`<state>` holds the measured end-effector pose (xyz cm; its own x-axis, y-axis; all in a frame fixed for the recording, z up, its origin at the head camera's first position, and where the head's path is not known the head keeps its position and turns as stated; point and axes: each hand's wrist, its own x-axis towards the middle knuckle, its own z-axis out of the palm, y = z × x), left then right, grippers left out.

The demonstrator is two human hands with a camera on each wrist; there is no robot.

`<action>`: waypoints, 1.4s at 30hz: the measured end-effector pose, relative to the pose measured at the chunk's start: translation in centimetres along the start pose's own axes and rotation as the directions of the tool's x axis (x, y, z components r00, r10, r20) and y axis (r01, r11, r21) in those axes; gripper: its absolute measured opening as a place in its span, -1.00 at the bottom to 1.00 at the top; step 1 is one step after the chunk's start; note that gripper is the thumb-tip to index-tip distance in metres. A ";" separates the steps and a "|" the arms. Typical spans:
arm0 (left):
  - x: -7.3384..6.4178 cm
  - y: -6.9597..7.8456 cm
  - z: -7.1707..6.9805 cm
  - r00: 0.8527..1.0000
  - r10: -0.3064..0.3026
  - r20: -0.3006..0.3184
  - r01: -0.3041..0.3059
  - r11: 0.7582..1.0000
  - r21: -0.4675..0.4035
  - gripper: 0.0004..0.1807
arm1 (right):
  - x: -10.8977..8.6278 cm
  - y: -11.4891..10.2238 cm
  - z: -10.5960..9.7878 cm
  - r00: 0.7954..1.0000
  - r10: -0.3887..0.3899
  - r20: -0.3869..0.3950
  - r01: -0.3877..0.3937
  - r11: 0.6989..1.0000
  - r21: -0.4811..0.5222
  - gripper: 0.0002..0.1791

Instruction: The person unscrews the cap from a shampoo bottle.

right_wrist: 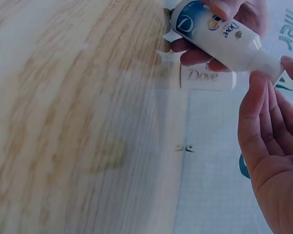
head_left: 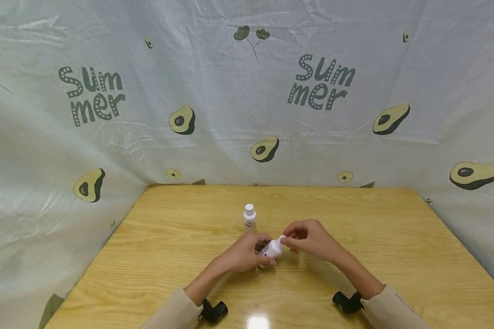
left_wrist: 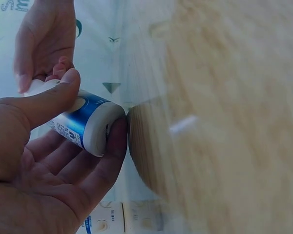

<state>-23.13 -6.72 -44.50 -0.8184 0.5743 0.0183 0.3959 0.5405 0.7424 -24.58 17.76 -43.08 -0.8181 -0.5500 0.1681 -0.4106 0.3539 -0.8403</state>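
My left hand (head_left: 247, 253) grips a small white Dove bottle (right_wrist: 224, 36) with a blue band round its base. The bottle is tilted, its capped end pointing up and to the right in the head view. At that end, the thumb and fingertips of my right hand (head_left: 310, 240) pinch the white cap (right_wrist: 266, 66). In the left wrist view the left thumb lies along the bottle (left_wrist: 83, 114) and the fingers curl under it near its base. Just behind the left hand a second white bottle (head_left: 249, 220) stands upright with its cap on.
The wooden table (head_left: 181, 228) spreads out on all sides of the hands. A pale curtain (head_left: 222, 91) printed with avocados and lettering hangs behind it and along both sides. Black wrist mounts (head_left: 214, 312) sit under both forearms.
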 end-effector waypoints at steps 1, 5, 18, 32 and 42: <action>0.0 0.0 0.0 1.000 0.001 0.001 -0.001 1.000 -0.008 -0.59 | 0.0 0.0 0.0 1.000 -0.011 0.003 0.011 1.000 -0.004 -0.80; 0.1 0.1 0.0 1.000 0.002 0.000 -0.002 1.000 -0.023 -0.59 | 0.0 0.0 -0.2 0.996 -0.084 0.021 0.084 0.996 -0.029 -0.86; 0.1 0.2 0.0 1.000 0.022 -0.020 -0.022 1.000 0.008 -0.58 | 0.1 -0.1 -0.3 1.000 -0.021 0.018 0.023 0.996 -0.089 -0.78; 0.0 0.1 0.1 1.000 0.023 -0.001 -0.023 1.000 -0.001 -0.58 | -0.2 0.0 -0.2 0.999 -0.040 0.016 0.042 0.994 -0.099 -0.77; 0.0 -0.1 0.3 1.000 0.030 0.001 -0.029 0.999 -0.041 -0.62 | -0.2 0.0 0.0 1.000 0.004 0.007 -0.004 0.998 -0.060 -0.80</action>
<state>-23.07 -6.57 -44.77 -0.8060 0.5906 0.0397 0.4026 0.4978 0.7682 -24.41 17.93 -43.11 -0.8169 -0.5539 0.1610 -0.4311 0.4008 -0.8084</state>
